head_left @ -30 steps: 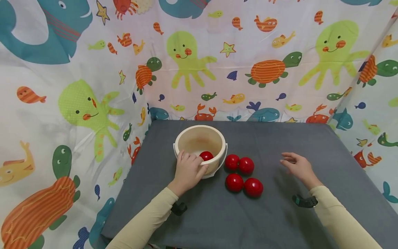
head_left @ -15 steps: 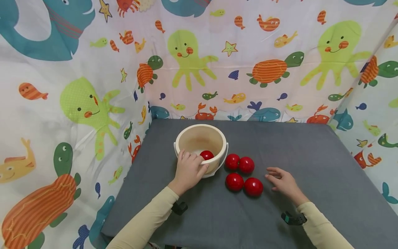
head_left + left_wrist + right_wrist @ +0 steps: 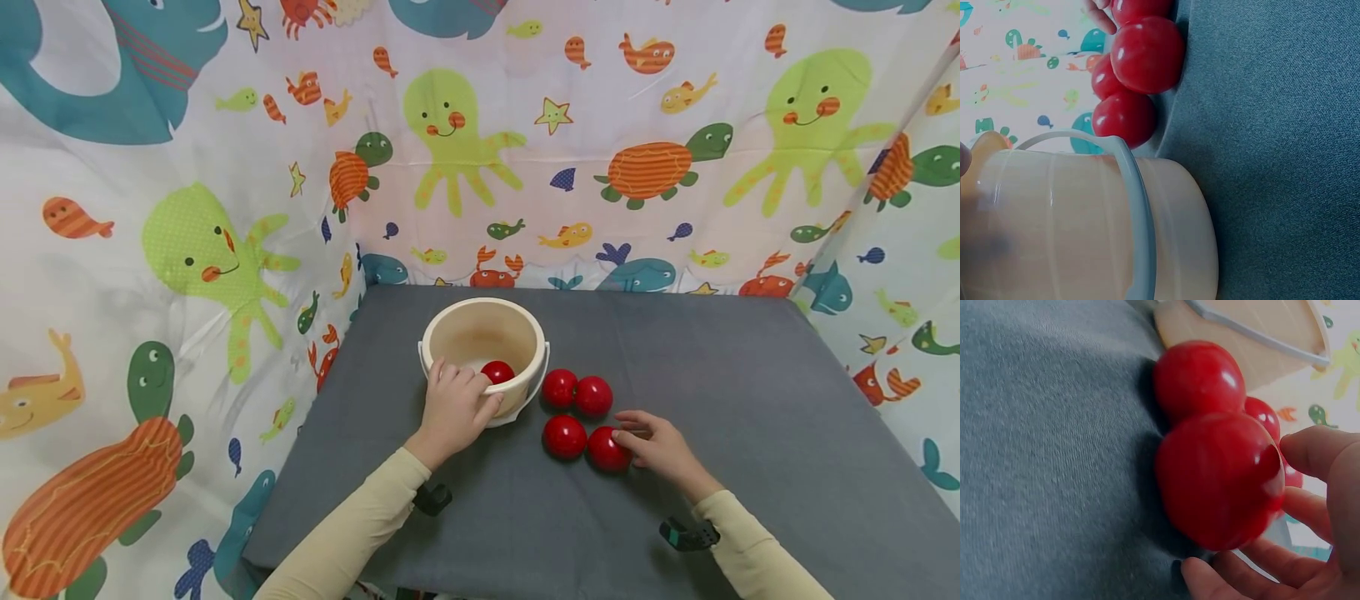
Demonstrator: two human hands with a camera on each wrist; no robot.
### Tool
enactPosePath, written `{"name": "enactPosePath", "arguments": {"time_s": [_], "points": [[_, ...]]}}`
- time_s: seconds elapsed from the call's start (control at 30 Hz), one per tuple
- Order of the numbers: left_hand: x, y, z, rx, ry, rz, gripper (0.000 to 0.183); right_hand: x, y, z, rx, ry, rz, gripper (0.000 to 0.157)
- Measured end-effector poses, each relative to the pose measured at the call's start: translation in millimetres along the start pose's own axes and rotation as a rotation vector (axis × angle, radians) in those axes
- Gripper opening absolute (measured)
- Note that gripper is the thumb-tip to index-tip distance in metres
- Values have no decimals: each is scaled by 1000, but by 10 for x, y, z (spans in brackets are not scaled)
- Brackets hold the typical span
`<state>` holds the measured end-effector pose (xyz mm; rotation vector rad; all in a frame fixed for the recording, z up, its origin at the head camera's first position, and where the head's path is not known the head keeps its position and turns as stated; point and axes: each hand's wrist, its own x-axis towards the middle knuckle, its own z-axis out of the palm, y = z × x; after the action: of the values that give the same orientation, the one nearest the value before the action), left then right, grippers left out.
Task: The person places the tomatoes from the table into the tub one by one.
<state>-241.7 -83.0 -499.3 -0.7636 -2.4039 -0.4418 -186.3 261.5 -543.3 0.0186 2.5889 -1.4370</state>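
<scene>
A cream bucket [image 3: 480,329] with a pale handle stands on the grey-covered table. My left hand [image 3: 452,408] grips its near rim, fingers over the inside and thumb outside. One shiny red round fruit, like a tomato [image 3: 496,372], lies in the bucket. Right of the bucket are several more red tomatoes, among them a back-left one [image 3: 558,388], a back-right one [image 3: 593,397] and a front-left one [image 3: 564,437]. My right hand [image 3: 662,450] is at the front-right tomato [image 3: 1219,481], its thumb and spread fingers around the far side; whether it bears on the tomato is unclear.
Dark grey cloth [image 3: 720,358] covers the table. A white curtain [image 3: 525,100] printed with sea animals hangs behind and along both sides. Dark bands with small cameras sit on the left wrist [image 3: 432,500] and right wrist [image 3: 688,535].
My right hand has moved left and toward me, from bare cloth to the front-right tomato. The left hand stays on the bucket rim, and the tomatoes lie as before.
</scene>
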Motion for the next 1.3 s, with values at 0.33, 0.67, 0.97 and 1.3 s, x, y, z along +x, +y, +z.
{"name": "enactPosePath", "arguments": {"time_s": [0.33, 0.67, 0.97, 1.3], "points": [[6, 3, -3, -12, -13, -7, 25, 28, -20, 105, -49, 11, -49, 44], [12, -5, -11, 7, -30, -12, 25, 78, -30, 108, -78, -3, -31, 39], [10, -13, -8, 11, 15, 8, 23, 109, -27, 113, -79, 8, -24, 36], [-2, -7, 0, 1, -18, -9, 25, 119, -18, 109, -57, 41, -15, 32]]}}
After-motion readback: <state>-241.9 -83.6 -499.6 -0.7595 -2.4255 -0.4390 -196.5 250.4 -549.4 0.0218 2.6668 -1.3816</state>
